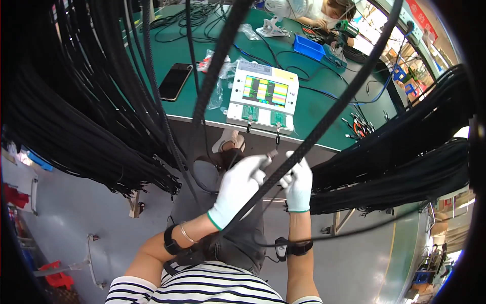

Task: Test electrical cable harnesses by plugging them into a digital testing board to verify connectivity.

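My left hand, in a white glove with a green cuff, is closed, with a small grey cable connector at its fingertips. Close on its right is my right hand, gloved alike, fingers curled; a thick braided black cable passing in front hides part of it, and what it grips cannot be made out. Beyond both hands, at the table's front edge, stands a white cable tester with a lit coloured screen. Two short black plugs hang from its green sockets.
Bundles of black cables hang at left and right. The green table carries a phone, a blue tray, plastic bags, loose cables and a white fan. Another person sits across the table.
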{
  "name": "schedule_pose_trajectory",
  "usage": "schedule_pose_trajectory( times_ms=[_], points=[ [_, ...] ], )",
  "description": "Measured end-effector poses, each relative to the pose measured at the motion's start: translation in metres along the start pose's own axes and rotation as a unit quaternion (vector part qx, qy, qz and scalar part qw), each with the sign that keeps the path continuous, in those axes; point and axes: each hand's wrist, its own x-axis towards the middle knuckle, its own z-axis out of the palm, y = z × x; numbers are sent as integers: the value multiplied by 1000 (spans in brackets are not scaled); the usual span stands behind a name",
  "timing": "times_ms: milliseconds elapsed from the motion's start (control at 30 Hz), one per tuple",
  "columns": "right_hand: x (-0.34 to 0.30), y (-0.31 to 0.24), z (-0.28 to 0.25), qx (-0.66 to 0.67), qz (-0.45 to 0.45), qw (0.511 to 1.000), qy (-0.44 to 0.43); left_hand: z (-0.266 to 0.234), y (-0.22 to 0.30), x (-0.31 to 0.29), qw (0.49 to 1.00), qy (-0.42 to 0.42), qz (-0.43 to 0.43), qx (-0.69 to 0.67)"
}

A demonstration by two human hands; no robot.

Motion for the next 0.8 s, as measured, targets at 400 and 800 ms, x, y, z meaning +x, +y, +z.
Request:
schedule_pose_trajectory(
  times_ms=[400,800],
  points=[
    [65,-13,38,-405,-192,893,31,-26,-38,81,913,30,-315,-258],
    [68,-7,37,-415,-140,898,46,-1,-48,74,967,71,-174,-169]
  ],
)
